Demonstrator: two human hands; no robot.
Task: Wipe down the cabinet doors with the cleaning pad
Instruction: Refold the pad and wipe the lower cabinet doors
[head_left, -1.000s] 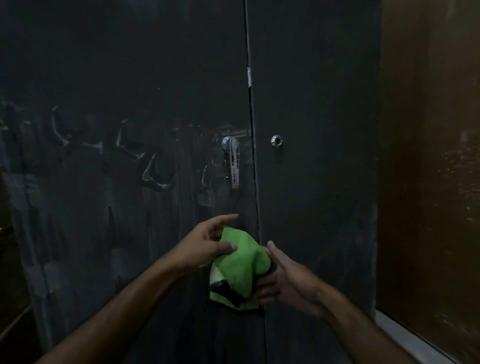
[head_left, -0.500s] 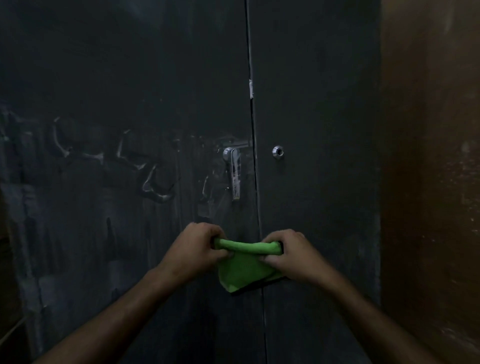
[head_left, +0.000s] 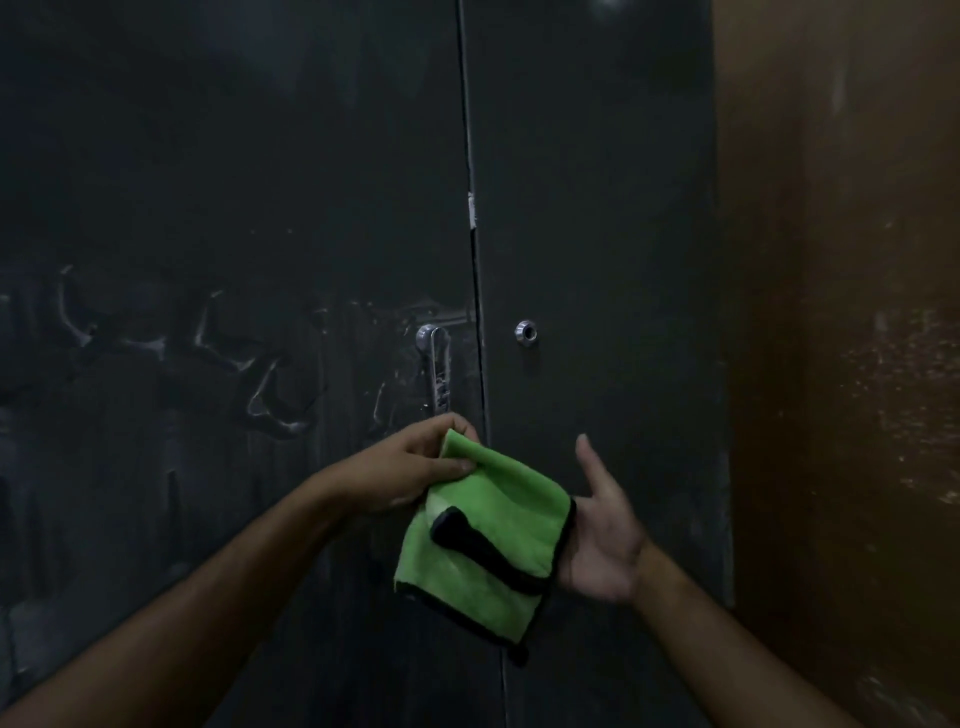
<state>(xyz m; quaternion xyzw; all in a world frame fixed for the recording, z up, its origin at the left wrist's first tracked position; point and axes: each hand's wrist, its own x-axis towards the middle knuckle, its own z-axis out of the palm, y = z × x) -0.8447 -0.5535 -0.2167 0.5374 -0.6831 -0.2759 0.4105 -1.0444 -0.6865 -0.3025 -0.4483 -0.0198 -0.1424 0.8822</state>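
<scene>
Green cleaning pad (head_left: 488, 540) w/ black edging hangs in front of the 2 dark cabinet doors, low center of view, just below the handle and across the seam btwn them. It is folded over; a black strip or loop lies across its face.

Left hand (head_left: 400, 473) pinches the pad's top-left corner, thumb on the near side, fingers curled round the far side, so it is grasping the pad. Right hand (head_left: 602, 540) sits at the pad's right edge, palm turned toward the pad, thumb sticking up, fingers mostly hidden behind the cloth. Looks slack and spread, not clenched, but can't tell if the hidden fingers support the pad from behind.

Left door (head_left: 234, 260) is smeared w/ pale streaks and swirl marks through its middle, esp. around the handle. Chrome lever handle (head_left: 434, 364) is on the left door's right edge, pointing down, also streaked. Right door (head_left: 597, 208) looks plainer; a small round chrome keyhole (head_left: 525, 331) sits just right of the seam, level w/ the handle's top. A small pale chip shows on the seam higher up.

Right of the cabinet is a brown wall (head_left: 841, 312) w/ pale speckles on its lower part. Lighting is dim, so fine detail on the doors is hard to make out. Both forearms bare, entering from the near bottom edge.
</scene>
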